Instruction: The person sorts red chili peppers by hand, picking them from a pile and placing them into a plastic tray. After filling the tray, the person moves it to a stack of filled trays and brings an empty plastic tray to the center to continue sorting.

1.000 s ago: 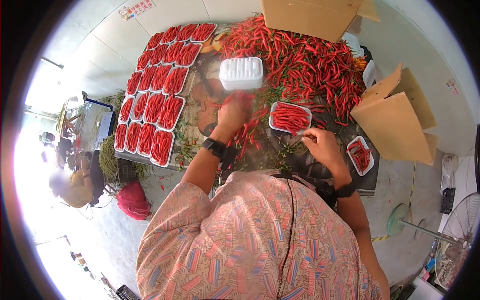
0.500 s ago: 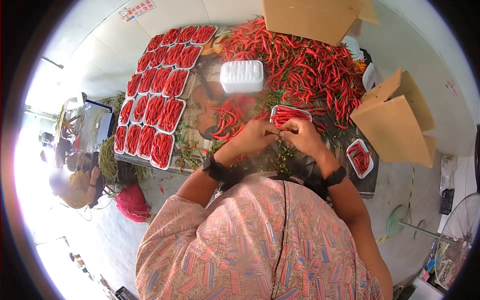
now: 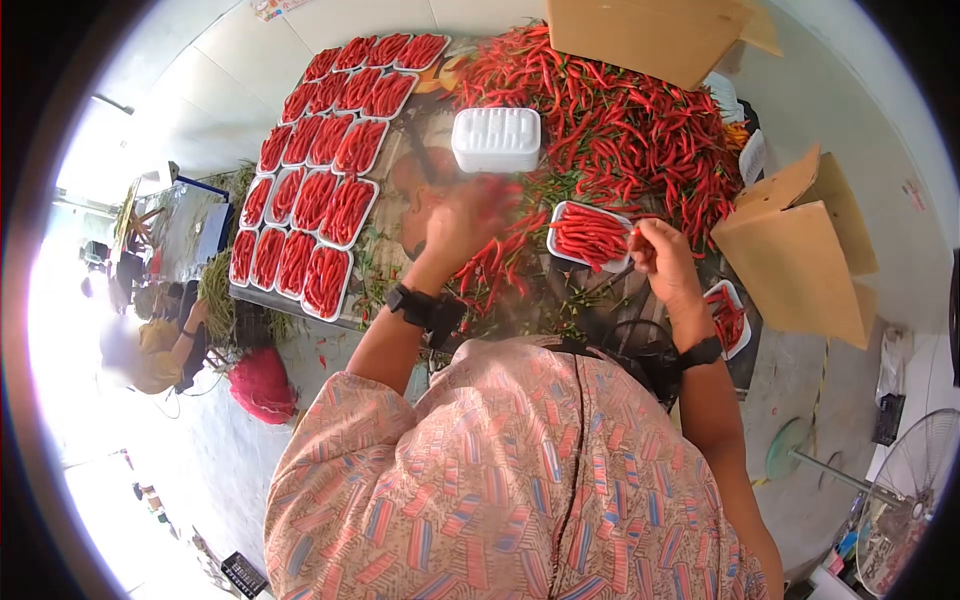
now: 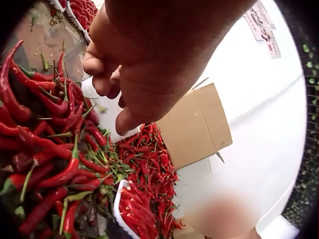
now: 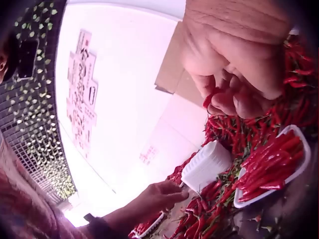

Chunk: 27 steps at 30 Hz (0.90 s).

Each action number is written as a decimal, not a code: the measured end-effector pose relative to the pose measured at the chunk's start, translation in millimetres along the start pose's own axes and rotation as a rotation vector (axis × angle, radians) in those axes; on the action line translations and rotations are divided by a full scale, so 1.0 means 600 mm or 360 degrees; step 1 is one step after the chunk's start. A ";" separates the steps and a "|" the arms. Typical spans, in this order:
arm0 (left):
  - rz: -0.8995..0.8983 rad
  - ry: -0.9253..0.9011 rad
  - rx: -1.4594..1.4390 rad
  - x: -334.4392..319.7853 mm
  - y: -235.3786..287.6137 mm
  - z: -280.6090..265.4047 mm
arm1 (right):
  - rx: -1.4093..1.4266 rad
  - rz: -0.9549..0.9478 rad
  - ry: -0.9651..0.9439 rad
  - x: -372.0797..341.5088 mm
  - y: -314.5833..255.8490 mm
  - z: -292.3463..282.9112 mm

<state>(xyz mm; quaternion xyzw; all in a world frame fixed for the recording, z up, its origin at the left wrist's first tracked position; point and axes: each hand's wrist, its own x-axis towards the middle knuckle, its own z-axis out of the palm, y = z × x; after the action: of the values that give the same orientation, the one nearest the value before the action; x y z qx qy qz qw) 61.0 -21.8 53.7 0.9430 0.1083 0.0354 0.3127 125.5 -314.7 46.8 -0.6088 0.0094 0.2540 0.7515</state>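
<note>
Far left: a second person [image 3: 155, 350] in the background, a red bag [image 3: 262, 385] on the floor beside. Left side of table [image 3: 405, 155]: rows of white trays [image 3: 346, 283] filled with red peppers. Next, the left hand [image 3: 455, 225], blurred in the head view, above the loose red peppers [image 4: 65, 174]; its wrist view shows fingers loosely bent and parted. Just beyond it, a white tray stack [image 3: 497, 140]. Right of centre: the working tray [image 4: 118, 204], holding red peppers lying side by side. Just beside its right edge, the right hand [image 3: 665, 255], fingers curled, pinching a red pepper [image 5: 208, 101], mostly hidden by the fingers. Large pepper heap [image 3: 640, 140] behind. Farther right: another tray [image 3: 738, 350] of peppers, partly covered by the forearm; then an open cardboard box [image 3: 780, 250] and a fan [image 3: 905, 500].
</note>
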 end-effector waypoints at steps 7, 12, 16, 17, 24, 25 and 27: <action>0.0516 -0.0362 0.0189 -0.028 -0.037 0.083 | 0.0676 0.0353 0.0020 0.018 0.051 -0.033; 0.0477 -0.0063 0.0372 0.018 -0.049 0.045 | 0.0912 0.0452 0.0144 0.040 0.075 -0.065; 0.0483 0.0163 0.0245 0.014 -0.061 0.015 | 0.1057 0.0445 0.0158 0.048 0.093 -0.092; 0.0633 0.0219 0.0267 0.003 -0.068 0.002 | 0.1086 0.0464 0.0209 0.049 0.096 -0.097; 0.0217 -0.0416 0.0152 -0.084 -0.130 0.034 | 0.1295 0.0298 0.0388 0.072 0.092 -0.084; 0.0182 -0.0336 0.0210 -0.083 -0.129 0.043 | 0.1326 0.0274 0.0424 0.076 0.085 -0.074; 0.0153 -0.0256 0.0260 -0.077 -0.111 0.054 | 0.1347 0.0219 0.0436 0.086 0.076 -0.057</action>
<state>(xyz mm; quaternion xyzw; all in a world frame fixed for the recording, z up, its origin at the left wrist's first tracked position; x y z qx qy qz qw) 8.0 0.8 -11.9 0.9692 0.0401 -0.0342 0.2405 163.0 -321.2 -20.2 -0.2739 0.2522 0.1944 0.9075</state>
